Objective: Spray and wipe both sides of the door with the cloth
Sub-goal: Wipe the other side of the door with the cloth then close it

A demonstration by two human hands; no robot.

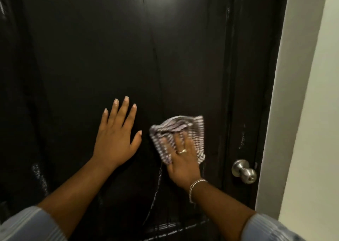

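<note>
A black door [119, 48] fills most of the view, shut in its frame. My right hand [183, 160] presses a crumpled striped grey-and-white cloth [183, 128] flat against the door, just left of the latch side. The cloth is blurred. My left hand [114, 134] lies flat on the door with fingers spread, a little left of the cloth and apart from it. Wet streaks glint on the door below the hands. No spray bottle is in view.
A round silver door knob [244, 171] sticks out at the door's right edge, lower right of the cloth. The black door frame [256, 75] runs down the right side, with a pale wall [311, 112] beyond it.
</note>
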